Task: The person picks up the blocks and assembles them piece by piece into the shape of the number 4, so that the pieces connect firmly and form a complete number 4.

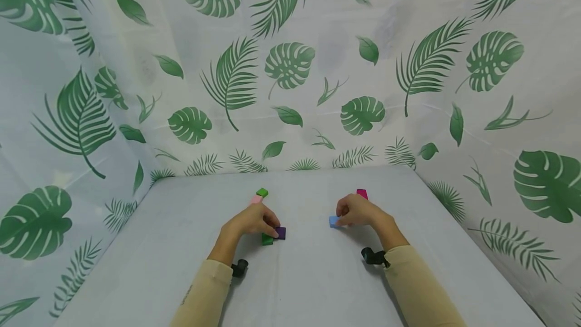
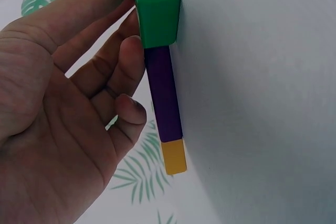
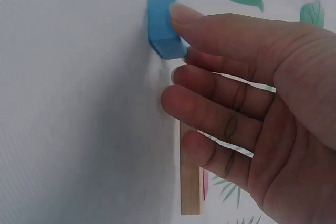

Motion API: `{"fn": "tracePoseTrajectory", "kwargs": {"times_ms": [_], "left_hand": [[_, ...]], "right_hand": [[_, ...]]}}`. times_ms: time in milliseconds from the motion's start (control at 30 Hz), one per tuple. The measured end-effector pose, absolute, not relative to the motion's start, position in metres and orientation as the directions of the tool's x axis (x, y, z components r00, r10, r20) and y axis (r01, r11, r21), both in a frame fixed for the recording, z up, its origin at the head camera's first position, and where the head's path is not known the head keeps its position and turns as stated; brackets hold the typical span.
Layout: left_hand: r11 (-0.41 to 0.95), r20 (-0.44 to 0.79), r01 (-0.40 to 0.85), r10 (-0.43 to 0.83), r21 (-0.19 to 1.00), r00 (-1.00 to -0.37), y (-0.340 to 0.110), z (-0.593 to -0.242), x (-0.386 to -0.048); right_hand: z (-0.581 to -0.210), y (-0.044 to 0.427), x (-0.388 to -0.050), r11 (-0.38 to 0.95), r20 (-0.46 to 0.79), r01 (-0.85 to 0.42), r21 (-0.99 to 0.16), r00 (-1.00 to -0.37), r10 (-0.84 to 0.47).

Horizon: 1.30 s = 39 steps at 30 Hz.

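Note:
My left hand (image 1: 254, 219) pinches a dark purple block (image 1: 281, 233) at its left edge between thumb and index finger. Just left of that block lies a green block (image 1: 267, 239), large in the left wrist view (image 2: 157, 17). Beyond the green block, that view also shows a long purple block (image 2: 164, 95) and a yellow block (image 2: 174, 157), both hidden by the hand from the head view. My right hand (image 1: 360, 210) holds a light blue block (image 1: 334, 221) between thumb and index finger (image 3: 167, 24), its other fingers loosely bent.
Past the left hand lie a pink block (image 1: 256, 199) and a light green block (image 1: 262, 192). A magenta block (image 1: 361, 194) sits behind the right hand. The right wrist view shows a long plain wooden block (image 3: 190, 182). Leaf-patterned cloth (image 1: 290, 115) surrounds the white table (image 1: 304, 276).

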State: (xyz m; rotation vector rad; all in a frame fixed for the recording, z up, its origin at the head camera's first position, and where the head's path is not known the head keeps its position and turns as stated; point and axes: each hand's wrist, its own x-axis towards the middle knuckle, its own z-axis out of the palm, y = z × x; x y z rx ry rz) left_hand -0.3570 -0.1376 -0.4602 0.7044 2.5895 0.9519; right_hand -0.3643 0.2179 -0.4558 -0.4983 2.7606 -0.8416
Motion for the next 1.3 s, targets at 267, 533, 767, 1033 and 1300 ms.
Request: {"fn": "tracePoseTrajectory", "kwargs": {"times_ms": [267,533,767,1033,1300], "left_hand": [[0.660,-0.107,0.344,0.542,0.668,-0.833,-0.135,-0.460,-0.356],[0.656,-0.101,0.357,0.553,0.665,-0.827,-0.129,-0.459,-0.355],[0.652,-0.113,0.341,0.550,0.677,-0.827,-0.125,-0.459,-0.353],[0.650,-0.112,0.348,0.557,0.676,-0.823,-0.120,-0.459,-0.351],[0.660,-0.121,0.365,0.569,0.657,-0.813,-0.113,-0.459,-0.348]], "right_hand": [[-0.458,0.207,-0.363,0.795,-0.090,-0.266,-0.545,-0.924,-0.371],[-0.462,0.200,-0.364,0.792,-0.081,-0.293,-0.535,-0.916,-0.393],[-0.460,0.195,-0.361,0.773,-0.046,-0.336,-0.538,-0.904,-0.425],[-0.457,0.191,-0.358,0.745,-0.051,-0.350,-0.568,-0.889,-0.456],[-0.457,0.192,-0.359,0.733,-0.052,-0.371,-0.570,-0.874,-0.483]]}}
